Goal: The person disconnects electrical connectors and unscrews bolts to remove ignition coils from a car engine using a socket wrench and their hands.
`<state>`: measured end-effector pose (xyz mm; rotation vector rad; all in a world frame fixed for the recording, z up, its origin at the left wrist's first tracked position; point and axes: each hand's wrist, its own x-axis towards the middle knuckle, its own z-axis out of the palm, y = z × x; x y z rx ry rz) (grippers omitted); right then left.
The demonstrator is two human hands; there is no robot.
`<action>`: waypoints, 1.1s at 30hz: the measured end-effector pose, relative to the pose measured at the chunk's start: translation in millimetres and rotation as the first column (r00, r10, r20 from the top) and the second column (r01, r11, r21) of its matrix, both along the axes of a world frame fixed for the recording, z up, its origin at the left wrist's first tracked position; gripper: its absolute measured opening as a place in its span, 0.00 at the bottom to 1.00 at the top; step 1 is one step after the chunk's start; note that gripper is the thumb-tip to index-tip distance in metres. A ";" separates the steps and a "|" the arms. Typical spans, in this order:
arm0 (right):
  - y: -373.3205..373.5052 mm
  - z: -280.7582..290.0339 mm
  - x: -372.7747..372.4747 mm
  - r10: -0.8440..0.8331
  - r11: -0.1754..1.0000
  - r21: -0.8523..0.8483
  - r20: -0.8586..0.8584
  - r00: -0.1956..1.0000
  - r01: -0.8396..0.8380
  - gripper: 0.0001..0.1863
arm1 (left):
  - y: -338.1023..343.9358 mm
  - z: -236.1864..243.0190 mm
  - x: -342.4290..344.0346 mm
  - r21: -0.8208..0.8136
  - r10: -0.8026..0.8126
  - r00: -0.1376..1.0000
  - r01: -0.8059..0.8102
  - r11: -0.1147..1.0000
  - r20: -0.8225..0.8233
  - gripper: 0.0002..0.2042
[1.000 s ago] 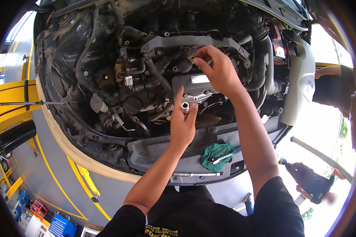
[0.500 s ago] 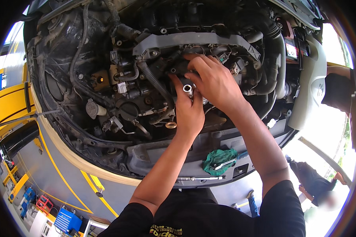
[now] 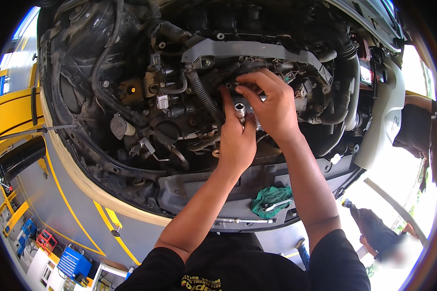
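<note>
My left hand grips a chrome socket between thumb and fingers, its square drive hole turned up toward me. The rest of that tool is hidden in the hand. Its index finger reaches up to a small round hollow fitting on the dark engine. Beside it, my right hand has its thumb and index finger bent together close to that fitting. Whatever may lie between those fingertips is too small to make out. A black corrugated hose runs just left of both hands.
A grey bracket spans the engine beyond my hands. On the car's front panel lie a green cloth with a chrome tool on it and a long ratchet or extension. A pale cover stands at right. Other people are at the right edge.
My view has shifted slightly, so the engine sits further right. The right hand's fingers have drawn closer together near the fitting. The left hand keeps hold of the socket.
</note>
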<state>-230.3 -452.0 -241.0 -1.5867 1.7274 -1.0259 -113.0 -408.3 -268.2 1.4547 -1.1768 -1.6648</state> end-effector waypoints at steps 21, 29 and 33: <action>-17.5 19.9 3.1 0.314 0.939 0.051 -0.531 0.787 -0.341 0.06 | -6.4 7.5 17.0 0.024 -0.196 0.980 0.195 0.981 0.024 0.45; -18.0 18.0 10.5 0.343 0.925 0.102 -0.639 0.688 -0.366 0.06 | -1.2 -2.2 12.5 -0.026 -0.160 0.986 0.161 0.987 0.040 0.46; -20.1 8.2 15.8 0.284 0.931 0.064 -0.747 0.601 -0.360 0.09 | 18.7 -1.9 23.6 -0.035 -0.173 0.985 0.173 0.984 0.008 0.42</action>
